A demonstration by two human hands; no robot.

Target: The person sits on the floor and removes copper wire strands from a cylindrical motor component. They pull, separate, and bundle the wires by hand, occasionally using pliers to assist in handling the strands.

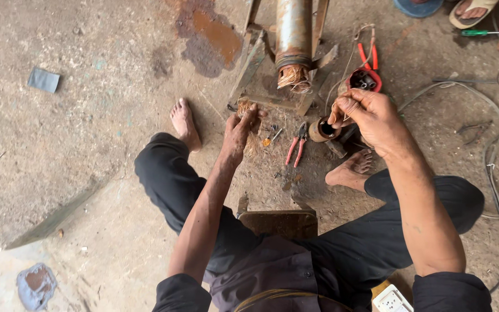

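Both hands work low over the dirt floor, on the near side of the rusty motor cylinder lying in its metal frame. The left hand reaches down, fingers drawn together and pinched on a tuft of copper strands by the frame's near-left corner. The right hand, to the cylinder's near right, is closed with thumb and fingertips nipping a thin wire that loops up past it. Below that hand, just near-right of the cylinder's mouth, sits a small round brown sleeve with a dark opening. A bundle of copper winding bulges from the cylinder's near end. Red-handled pliers lie on the ground straight in front of that end, between the two hands. A red cup of small parts stands right of the cylinder, with another red-handled tool beside it. The person's bare feet rest either side of the pliers.
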